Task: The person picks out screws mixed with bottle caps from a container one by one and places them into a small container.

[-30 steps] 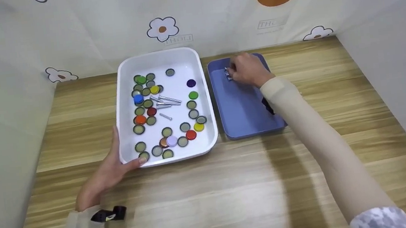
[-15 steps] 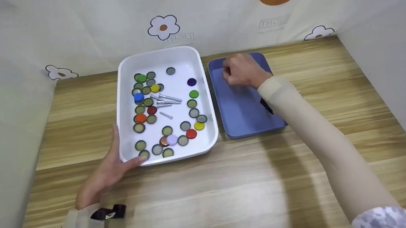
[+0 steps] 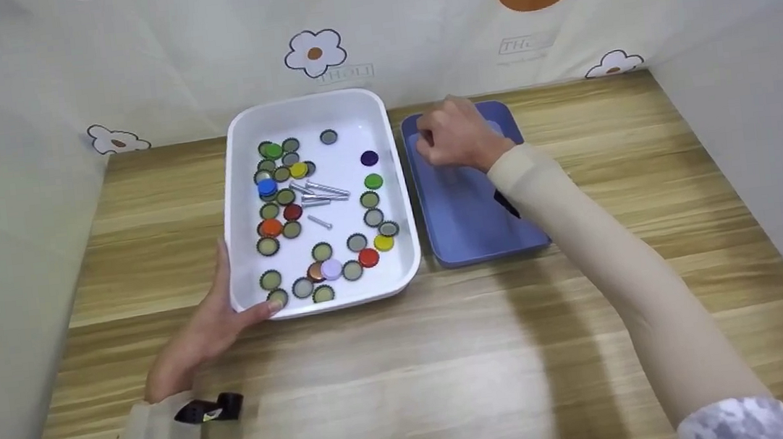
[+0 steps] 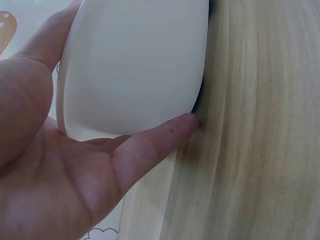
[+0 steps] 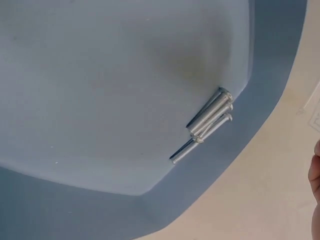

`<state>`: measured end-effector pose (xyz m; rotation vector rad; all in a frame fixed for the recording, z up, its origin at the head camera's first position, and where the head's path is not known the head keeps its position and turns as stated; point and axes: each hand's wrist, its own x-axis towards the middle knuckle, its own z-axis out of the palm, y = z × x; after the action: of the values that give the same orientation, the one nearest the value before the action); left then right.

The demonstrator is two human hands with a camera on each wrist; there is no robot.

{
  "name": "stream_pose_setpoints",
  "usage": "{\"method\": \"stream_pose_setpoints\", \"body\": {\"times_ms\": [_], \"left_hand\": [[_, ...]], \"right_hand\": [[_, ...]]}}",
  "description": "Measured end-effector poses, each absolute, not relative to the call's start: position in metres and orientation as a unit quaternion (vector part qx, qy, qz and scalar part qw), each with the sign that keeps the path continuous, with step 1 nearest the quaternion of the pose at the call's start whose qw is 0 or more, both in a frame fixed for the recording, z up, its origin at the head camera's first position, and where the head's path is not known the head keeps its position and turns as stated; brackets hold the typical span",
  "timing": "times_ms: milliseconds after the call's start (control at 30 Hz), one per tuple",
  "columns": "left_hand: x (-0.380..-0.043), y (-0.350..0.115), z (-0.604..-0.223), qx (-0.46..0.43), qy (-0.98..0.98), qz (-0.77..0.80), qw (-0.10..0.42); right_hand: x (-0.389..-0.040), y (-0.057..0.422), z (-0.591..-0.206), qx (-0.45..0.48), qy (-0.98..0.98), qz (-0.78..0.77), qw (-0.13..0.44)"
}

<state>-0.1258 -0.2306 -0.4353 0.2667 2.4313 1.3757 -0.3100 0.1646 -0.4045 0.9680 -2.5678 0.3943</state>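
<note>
My left hand (image 3: 210, 329) grips the near left corner of a white tray (image 3: 344, 112). Its thumb lies over the rim by the bottle caps, and the other fingers hold the outer wall of the white tray (image 4: 135, 60). Inside are several bottle caps (image 3: 368, 257), some coloured side up, and several silver bolts (image 3: 327, 191) near the middle. Over the far left part of a blue tray (image 3: 480, 232) hovers my right hand (image 3: 454, 133), fingers bent, fingertips hidden from above, nothing sticking out. Several bolts (image 5: 210, 117) lie together in a corner of the blue tray in the right wrist view.
Both trays stand side by side on a wood-grain table (image 3: 408, 378), a narrow gap between them. A pale curtain (image 3: 407, 21) with flower prints rises close behind the trays and along both sides.
My right hand has let go of bolts whose heads stuck out of its grip, then moved a little left over the blue tray. The left hand stays on the white tray.
</note>
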Motion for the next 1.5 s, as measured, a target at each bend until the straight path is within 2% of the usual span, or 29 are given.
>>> {"method": "stream_pose_setpoints", "body": {"times_ms": [567,1100,1500], "left_hand": [[-0.125,-0.231,-0.434,0.093,0.855,0.48,0.175],[-0.125,-0.232,-0.434,0.084,0.858,0.475,0.178],[-0.125,-0.23,-0.433,0.076,0.854,0.482,0.18]], "right_hand": [[-0.302,0.145,-0.407,0.41,-0.855,0.176,0.263],[-0.298,0.129,-0.401,0.428,-0.846,0.186,0.257],[-0.294,0.118,-0.396,0.435,-0.851,0.183,0.231]]}}
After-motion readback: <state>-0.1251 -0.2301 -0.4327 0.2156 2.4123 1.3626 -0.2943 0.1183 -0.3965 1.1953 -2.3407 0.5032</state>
